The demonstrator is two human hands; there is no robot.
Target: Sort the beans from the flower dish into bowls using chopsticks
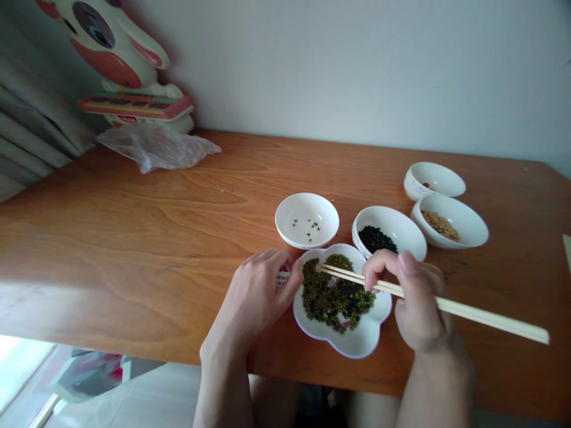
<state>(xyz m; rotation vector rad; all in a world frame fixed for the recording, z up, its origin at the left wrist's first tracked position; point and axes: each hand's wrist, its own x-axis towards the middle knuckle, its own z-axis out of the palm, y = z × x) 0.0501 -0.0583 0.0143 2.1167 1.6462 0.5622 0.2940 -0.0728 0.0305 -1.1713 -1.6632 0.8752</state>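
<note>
A flower-shaped white dish (pixel 363 345) with a pale purple rim holds mixed green mung beans (pixel 319 297) and black beans. My left hand (pixel 263 285) is closed at its left rim, thumb and fingers pinching the edge. A bit of white printed label (pixel 282 277) shows between those fingers; what it belongs to is hidden. In my right hand (pixel 413 291) is a pair of wooden chopsticks (pixel 482 320), their tips close together among the beans at the dish's upper left. I cannot tell whether a bean is between the tips. Just behind, a white bowl (pixel 307 205) contains several green beans.
A bowl of black beans (pixel 377 239) stands behind my right hand. Farther right are a bowl of tan beans (pixel 439 226) and a bowl (pixel 439 172) with a little reddish content. A cow-shaped toy keyboard (pixel 134 101) and a clear plastic bag (pixel 156 148) occupy the table's back left.
</note>
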